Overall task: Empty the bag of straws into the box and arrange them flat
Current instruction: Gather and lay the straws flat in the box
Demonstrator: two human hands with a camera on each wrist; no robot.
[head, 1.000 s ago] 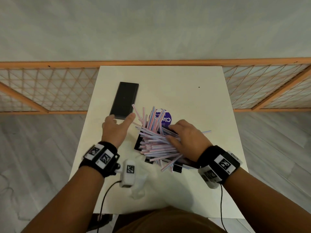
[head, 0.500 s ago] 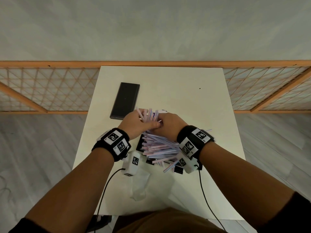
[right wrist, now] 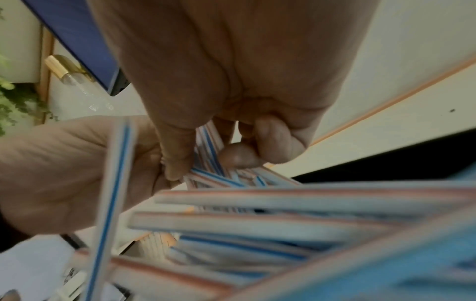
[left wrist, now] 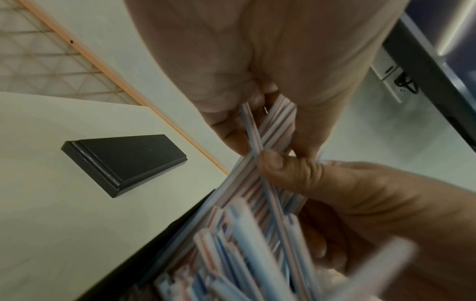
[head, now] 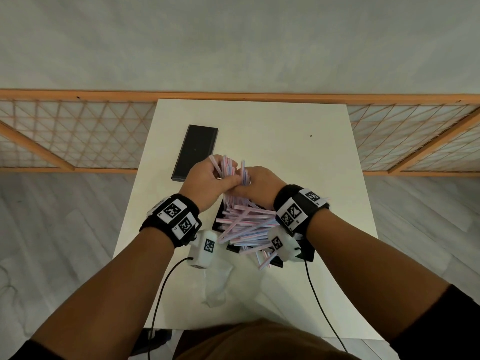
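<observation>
A loose pile of pink- and blue-striped straws (head: 246, 224) lies criss-crossed in a black box (head: 217, 224) at the middle of the white table (head: 285, 152); some stick out over its near edge. At the box's far end my left hand (head: 226, 178) and right hand (head: 249, 181) meet and both grip one bunch of straws (head: 228, 166), whose ends fan upward. In the left wrist view the bunch (left wrist: 273, 130) runs between my left fingers (left wrist: 229, 126) and right thumb (left wrist: 283, 167). The right wrist view shows my right fingers (right wrist: 273, 140) curled round straws (right wrist: 257, 224).
The black box lid (head: 195, 152) lies flat on the table, far left of my hands. An empty clear plastic bag (head: 215, 289) lies crumpled near the table's front edge. An orange lattice railing (head: 78, 131) runs behind the table.
My left hand left the spot by the lid and my right hand left the pile; both met at the box's far end and closed round a bunch of straws.
</observation>
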